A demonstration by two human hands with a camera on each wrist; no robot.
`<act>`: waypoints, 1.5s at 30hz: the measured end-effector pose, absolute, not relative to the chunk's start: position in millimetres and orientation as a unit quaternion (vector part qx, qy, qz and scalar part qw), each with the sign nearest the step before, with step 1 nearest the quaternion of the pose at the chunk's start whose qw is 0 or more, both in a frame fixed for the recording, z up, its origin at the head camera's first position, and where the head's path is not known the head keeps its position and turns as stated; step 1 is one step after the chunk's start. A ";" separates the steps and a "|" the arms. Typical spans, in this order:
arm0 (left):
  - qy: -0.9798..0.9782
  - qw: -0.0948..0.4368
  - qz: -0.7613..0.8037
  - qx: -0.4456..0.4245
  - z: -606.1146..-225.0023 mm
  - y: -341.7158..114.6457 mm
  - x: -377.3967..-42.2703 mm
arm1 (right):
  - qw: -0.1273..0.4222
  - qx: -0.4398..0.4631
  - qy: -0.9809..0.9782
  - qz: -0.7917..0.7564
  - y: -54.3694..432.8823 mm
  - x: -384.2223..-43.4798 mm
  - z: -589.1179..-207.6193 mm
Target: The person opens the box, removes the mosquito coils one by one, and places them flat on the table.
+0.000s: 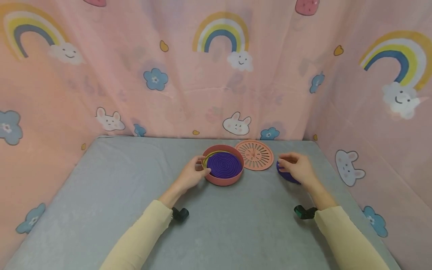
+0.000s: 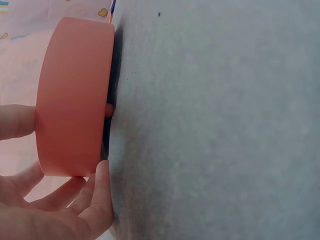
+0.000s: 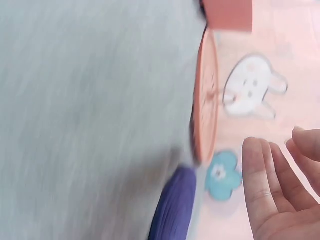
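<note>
A round pink box point(image 1: 222, 182) stands on the cloth-covered table with a flat purple spiral coil point(image 1: 224, 165) in it. A yellow rim point(image 1: 209, 154) shows at the coil's back left edge. My left hand point(image 1: 193, 174) grips the box at its left side, thumb on the rim and fingers along the wall, as the left wrist view of the box point(image 2: 75, 100) shows. Over at the right, my right hand point(image 1: 298, 169) hovers over a second purple piece point(image 1: 287, 175), which it partly hides. In the right wrist view the fingers point(image 3: 257, 185) are straight, apart from that ribbed piece point(image 3: 175, 205).
Behind and right of the box lies a slotted pink lid point(image 1: 269, 156) with a small knob. Grey cloth point(image 1: 236, 225) covers the table. A pink printed curtain point(image 1: 189, 105) hangs at the back and both sides.
</note>
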State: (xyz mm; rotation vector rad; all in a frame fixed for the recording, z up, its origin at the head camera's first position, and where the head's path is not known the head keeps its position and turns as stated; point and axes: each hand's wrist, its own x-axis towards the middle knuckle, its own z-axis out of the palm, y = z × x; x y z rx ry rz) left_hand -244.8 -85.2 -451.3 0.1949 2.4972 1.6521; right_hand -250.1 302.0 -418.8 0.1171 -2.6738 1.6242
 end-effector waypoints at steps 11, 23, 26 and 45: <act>0.831 0.070 0.547 0.064 -453.8 -87.0 -245.4 | -0.006 0.070 -0.861 0.504 243.4 -258.0 -413.3; 0.833 0.065 0.545 0.067 -455.9 -87.6 -247.6 | 0.049 0.155 -0.880 0.447 184.2 -276.8 -403.1; 0.835 0.064 0.543 0.066 -455.4 -88.1 -247.5 | 0.032 0.164 -0.886 0.433 173.4 -281.3 -401.1; 0.830 0.067 0.548 0.074 -455.0 -87.7 -248.2 | -0.039 0.165 -0.941 0.291 132.7 -309.7 -418.9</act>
